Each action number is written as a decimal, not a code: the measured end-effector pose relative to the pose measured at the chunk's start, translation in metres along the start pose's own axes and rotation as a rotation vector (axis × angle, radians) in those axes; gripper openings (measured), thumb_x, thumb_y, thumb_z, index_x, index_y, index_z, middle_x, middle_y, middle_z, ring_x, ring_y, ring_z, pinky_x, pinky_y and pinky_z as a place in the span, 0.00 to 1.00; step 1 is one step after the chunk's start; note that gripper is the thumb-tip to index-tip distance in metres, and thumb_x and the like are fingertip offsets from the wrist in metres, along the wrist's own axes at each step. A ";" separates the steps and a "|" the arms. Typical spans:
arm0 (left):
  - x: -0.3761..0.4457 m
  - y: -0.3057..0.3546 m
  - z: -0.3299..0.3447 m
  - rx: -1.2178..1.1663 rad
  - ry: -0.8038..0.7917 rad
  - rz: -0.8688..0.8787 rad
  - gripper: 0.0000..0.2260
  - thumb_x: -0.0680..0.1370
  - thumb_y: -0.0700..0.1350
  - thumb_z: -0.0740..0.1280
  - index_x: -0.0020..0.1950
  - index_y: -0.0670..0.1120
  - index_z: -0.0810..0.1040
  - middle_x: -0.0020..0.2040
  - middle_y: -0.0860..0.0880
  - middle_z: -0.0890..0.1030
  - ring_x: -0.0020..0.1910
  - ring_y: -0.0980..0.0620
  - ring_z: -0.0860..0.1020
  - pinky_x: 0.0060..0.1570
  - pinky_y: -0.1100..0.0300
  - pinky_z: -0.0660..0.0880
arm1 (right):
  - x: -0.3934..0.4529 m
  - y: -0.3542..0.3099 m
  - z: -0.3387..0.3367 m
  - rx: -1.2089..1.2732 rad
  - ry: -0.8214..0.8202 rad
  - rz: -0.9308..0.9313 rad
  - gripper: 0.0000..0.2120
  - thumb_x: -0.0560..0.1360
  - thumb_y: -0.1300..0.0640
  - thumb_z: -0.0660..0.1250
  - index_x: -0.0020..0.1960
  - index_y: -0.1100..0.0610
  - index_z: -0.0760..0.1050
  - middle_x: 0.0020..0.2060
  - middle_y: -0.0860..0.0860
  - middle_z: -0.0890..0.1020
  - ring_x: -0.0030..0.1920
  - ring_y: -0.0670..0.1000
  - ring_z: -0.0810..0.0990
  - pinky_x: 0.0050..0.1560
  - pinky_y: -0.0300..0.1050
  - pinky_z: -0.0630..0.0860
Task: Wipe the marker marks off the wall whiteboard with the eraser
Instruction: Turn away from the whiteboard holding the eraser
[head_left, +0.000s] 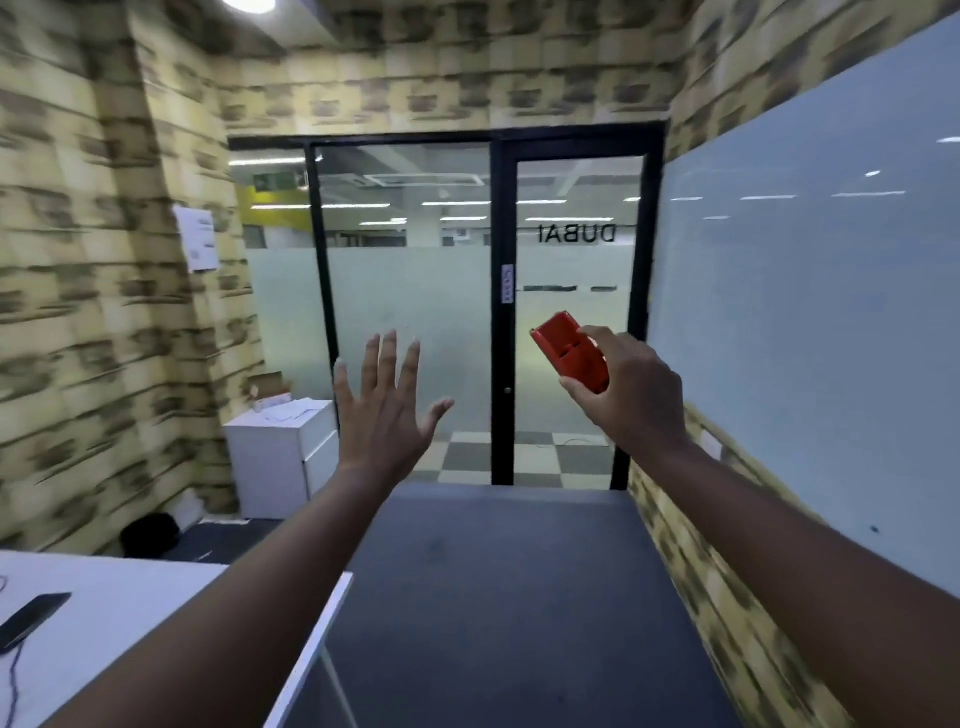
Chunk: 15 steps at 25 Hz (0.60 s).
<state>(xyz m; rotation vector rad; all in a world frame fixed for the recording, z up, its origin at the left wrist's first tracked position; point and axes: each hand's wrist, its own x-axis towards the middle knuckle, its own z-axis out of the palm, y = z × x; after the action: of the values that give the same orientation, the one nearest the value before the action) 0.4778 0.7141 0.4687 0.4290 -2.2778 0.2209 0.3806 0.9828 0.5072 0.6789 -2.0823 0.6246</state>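
The right hand (631, 384) is gripping a red eraser (571, 352), fingers and thumb curling round its lower end while the upper end is sticking out up and to the left. The eraser is being held in the air, apart from the wall whiteboard (810, 291), which is running along the right-hand wall. No marker marks are showing clearly on the board. The left hand (387, 410) is spreading wide with straight fingers, holding nothing. Ahead, a black-framed glass door (571, 270) is standing closed. A phone (31, 618) is lying on the white worktop (156, 597) at lower left.
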 end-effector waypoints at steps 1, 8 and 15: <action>0.007 -0.011 0.012 0.001 0.001 -0.026 0.39 0.83 0.69 0.53 0.87 0.48 0.54 0.88 0.43 0.51 0.87 0.43 0.48 0.79 0.31 0.49 | 0.011 -0.002 0.022 0.028 -0.012 -0.019 0.30 0.71 0.43 0.78 0.69 0.51 0.74 0.48 0.51 0.83 0.46 0.54 0.82 0.40 0.47 0.80; -0.019 -0.136 0.120 0.099 -0.113 -0.255 0.38 0.83 0.65 0.62 0.86 0.45 0.58 0.87 0.40 0.54 0.86 0.41 0.51 0.79 0.29 0.48 | 0.041 -0.055 0.200 0.213 -0.182 -0.063 0.29 0.70 0.44 0.78 0.68 0.50 0.74 0.50 0.51 0.83 0.49 0.55 0.82 0.42 0.47 0.78; -0.027 -0.256 0.236 0.138 -0.326 -0.420 0.38 0.84 0.66 0.58 0.88 0.47 0.53 0.87 0.41 0.50 0.87 0.42 0.47 0.79 0.32 0.46 | 0.032 -0.130 0.378 0.291 -0.411 -0.030 0.29 0.72 0.45 0.76 0.70 0.48 0.72 0.54 0.52 0.83 0.51 0.56 0.82 0.47 0.49 0.79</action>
<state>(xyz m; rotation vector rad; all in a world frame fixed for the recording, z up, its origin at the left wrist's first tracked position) 0.4296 0.4146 0.2962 1.0662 -2.4256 0.0978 0.2388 0.6383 0.3597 1.0757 -2.3721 0.8367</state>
